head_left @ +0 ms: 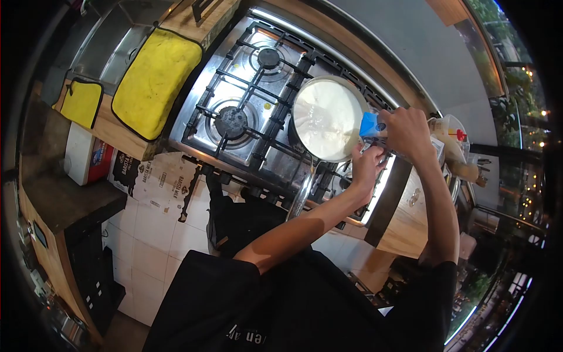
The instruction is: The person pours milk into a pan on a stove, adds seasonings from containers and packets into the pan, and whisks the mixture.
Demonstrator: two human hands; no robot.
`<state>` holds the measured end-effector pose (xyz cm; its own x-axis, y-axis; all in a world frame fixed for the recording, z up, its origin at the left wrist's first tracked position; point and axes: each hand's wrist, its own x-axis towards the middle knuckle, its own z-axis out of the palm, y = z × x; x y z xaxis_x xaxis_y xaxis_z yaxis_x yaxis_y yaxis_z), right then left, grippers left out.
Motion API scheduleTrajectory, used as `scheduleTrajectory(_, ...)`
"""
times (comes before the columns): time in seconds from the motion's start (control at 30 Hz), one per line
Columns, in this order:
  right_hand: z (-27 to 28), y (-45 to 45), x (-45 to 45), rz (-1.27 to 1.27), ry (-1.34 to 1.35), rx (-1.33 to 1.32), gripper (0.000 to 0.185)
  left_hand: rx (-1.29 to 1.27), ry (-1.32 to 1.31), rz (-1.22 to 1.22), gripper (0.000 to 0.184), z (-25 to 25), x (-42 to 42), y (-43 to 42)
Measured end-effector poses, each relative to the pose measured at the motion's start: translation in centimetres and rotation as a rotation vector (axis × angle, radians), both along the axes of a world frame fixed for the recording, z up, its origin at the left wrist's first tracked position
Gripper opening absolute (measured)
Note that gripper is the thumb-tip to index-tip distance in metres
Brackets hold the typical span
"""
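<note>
A large pot (pixel 295 126) holding white liquid (pixel 328 114) sits on the stove, its long metal handle (pixel 302 190) pointing toward me. Over the pot's right rim, a blue and white carton (pixel 370 125) is tipped toward the liquid. My right hand (pixel 406 130) is wrapped round the carton from above. Just below it, my left hand (pixel 368 167) has its fingers curled against the carton's underside, close to the pot rim. Much of the carton is hidden behind my hands.
The gas stove (pixel 193 126) has black grates and bare burners on its left. Yellow cloths (pixel 153 82) lie on the wooden counter at left, near a sink (pixel 120 56). Plastic containers (pixel 450 135) stand right of the stove. Flattened cardboard (pixel 161 182) lies below the stove's left corner.
</note>
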<state>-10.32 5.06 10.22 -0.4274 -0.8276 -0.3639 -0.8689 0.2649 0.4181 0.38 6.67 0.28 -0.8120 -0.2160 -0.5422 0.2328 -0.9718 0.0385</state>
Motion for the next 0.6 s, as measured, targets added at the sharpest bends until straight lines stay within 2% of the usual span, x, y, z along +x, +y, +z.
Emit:
scheduleTrajectory(0.07,-0.1,-0.4,0.1,0.015,-0.007,0.018,0.031,0.047,0.016,-0.003,0.031,-0.5,-0.2,0.1)
scheduleTrajectory(0.17,-0.3,-0.7,0.3,0.088,0.002,0.026,0.028,0.079,0.03,0.011,0.022,-1.0,-0.3,0.0)
scheduleTrajectory(0.4,0.2,-1.4,0.3,0.083,0.022,0.065,0.025,0.082,0.075,0.022,0.02,-0.7,-0.6,-0.3)
scheduleTrajectory(0.57,0.5,-1.6,-0.1,0.112,0.054,0.049,0.031,0.08,0.118,0.01,0.022,-0.9,-1.5,-0.1)
scheduleTrajectory(0.6,0.9,-1.6,0.1,0.09,0.025,0.057,0.025,0.079,0.117,0.005,0.022,-0.9,-1.5,-0.1)
